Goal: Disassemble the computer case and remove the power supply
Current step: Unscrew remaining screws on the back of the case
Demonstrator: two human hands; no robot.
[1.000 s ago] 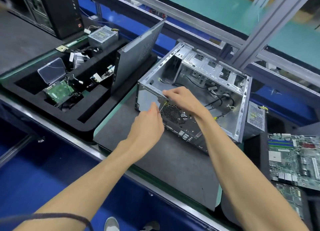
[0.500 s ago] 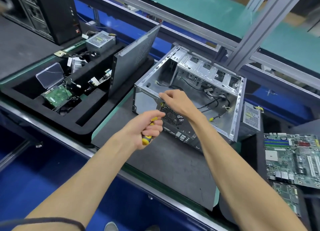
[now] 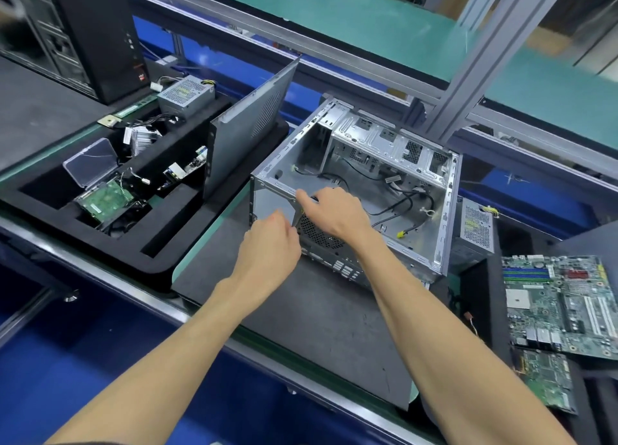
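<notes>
Left hand (image 3: 272, 244) curled, contents unclear; right hand (image 3: 337, 212) gripping case (image 3: 444, 210) rim at 12 o'clock.

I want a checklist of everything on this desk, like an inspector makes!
Surface: dark mat.
Job's things: open computer case, motherboard already out; one power supply beside it.
Clutter: foam tray with side panel, second power supply, hard drive; motherboards on the right.
Hands: left hand curled, contents hidden; right hand on the case's rear edge.
Cables: black cables loose inside the case.
Surroundings: aluminium frame, black tower.
</notes>
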